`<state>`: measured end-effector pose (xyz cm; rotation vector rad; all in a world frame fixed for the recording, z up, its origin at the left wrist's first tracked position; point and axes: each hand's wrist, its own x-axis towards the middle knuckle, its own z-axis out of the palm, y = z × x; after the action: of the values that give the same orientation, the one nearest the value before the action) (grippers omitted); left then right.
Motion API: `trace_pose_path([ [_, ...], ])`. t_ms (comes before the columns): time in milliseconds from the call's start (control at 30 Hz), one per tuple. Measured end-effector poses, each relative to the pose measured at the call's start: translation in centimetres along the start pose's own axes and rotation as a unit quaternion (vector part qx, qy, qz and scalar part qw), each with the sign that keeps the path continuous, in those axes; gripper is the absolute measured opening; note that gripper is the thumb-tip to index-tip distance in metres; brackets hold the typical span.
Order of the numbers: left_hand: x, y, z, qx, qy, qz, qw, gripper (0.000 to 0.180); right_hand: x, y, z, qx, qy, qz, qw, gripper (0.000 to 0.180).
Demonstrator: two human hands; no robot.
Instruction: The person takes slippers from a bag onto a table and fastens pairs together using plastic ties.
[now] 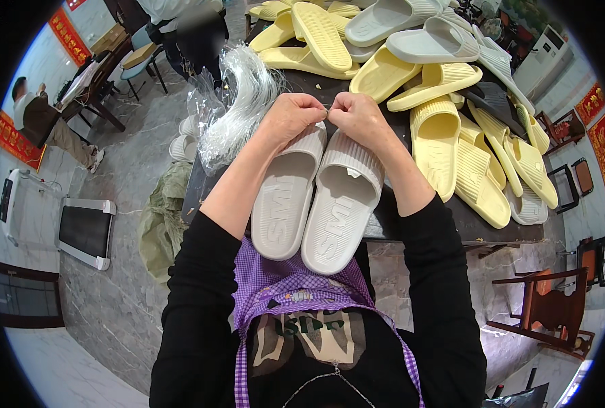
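Observation:
Two light grey slide slippers lie side by side at the table's near edge, soles down and heels toward me: the left slipper (282,207) and the right slipper (340,217). Over their toe ends my left hand (293,119) and my right hand (358,119) meet. Thumbs and fingers of both are pinched closed, tip to tip. Something small and thin seems to sit between the fingertips, too small to make out. A bundle of clear plastic strands (238,102) lies just left of my left hand.
Yellow slippers (436,149) and grey slippers (433,39) are heaped across the back and right of the dark table (520,234). A greenish sack (164,224) lies on the floor at left. A wooden chair (554,309) is at right. Other people are at the far left.

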<state>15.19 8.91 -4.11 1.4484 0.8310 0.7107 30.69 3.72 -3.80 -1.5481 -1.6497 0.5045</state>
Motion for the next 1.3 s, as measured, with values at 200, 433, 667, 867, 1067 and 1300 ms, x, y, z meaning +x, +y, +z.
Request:
trace_pose_path([
  [200, 0.3, 0.1, -0.4, -0.037, -0.019, -0.038, 0.998, 0.005, -0.2, -0.3, -0.2, -0.058, 0.015, -0.092, 0.994, 0.014],
  [433, 0.8, -0.4, -0.8, -0.051, -0.050, -0.039, 0.997, 0.007, -0.5, -0.7, -0.4, -0.083, 0.018, -0.134, 0.987, 0.013],
  [667, 0.7, -0.6, -0.9, -0.079, -0.066, -0.024, 0.994, 0.009, -0.5, -0.6, -0.7, -0.109, 0.033, -0.149, 0.982, 0.013],
  [867, 0.5, -0.5, -0.9, -0.095, -0.065, -0.014, 0.993, 0.010, -0.7, -0.8, -0.6, -0.122, 0.046, -0.157, 0.979, 0.013],
  [1067, 0.7, -0.5, -1.0, -0.078, -0.071, -0.028, 0.994, 0.009, -0.8, -0.9, -0.3, -0.143, 0.034, -0.142, 0.979, 0.015],
  [1300, 1.0, -0.8, -1.2, -0.068, -0.067, -0.044, 0.994, 0.007, -0.9, -1.0, 0.1, -0.159, 0.037, -0.142, 0.976, 0.015],
])
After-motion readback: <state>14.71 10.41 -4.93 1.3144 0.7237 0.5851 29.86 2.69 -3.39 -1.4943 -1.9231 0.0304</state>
